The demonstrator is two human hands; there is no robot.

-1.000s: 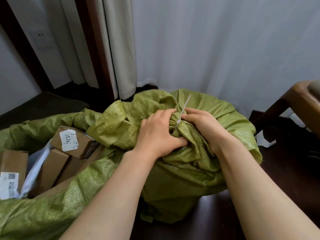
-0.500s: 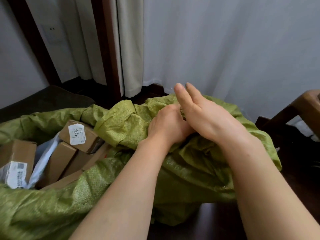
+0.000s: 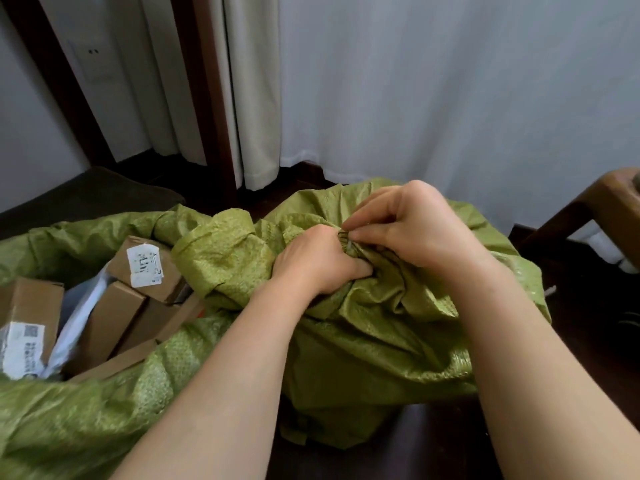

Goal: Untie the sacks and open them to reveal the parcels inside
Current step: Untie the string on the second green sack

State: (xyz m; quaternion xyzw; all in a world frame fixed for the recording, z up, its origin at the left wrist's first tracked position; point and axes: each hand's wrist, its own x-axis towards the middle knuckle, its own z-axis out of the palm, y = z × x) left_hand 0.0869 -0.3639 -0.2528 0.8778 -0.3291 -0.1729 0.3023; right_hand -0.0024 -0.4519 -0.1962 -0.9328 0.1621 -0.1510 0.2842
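tied sack (image 3: pixel 381 341) sits centre-right of frame on the dark floor (image 3: pixel 571 323). left hand (image 3: pixel 318 261) clenched round its bunched neck from the left, thumb dug into the fabric. right hand (image 3: pixel 415 230) just up-right of it, fingers curled, thumb and forefinger pinching the white tie (image 3: pixel 350 244) at the neck; only a sliver of tie shows between the hands. open sack (image 3: pixel 86 427) lower left, cardboard parcels (image 3: pixel 114 320) visible inside, its edge touching the tied sack
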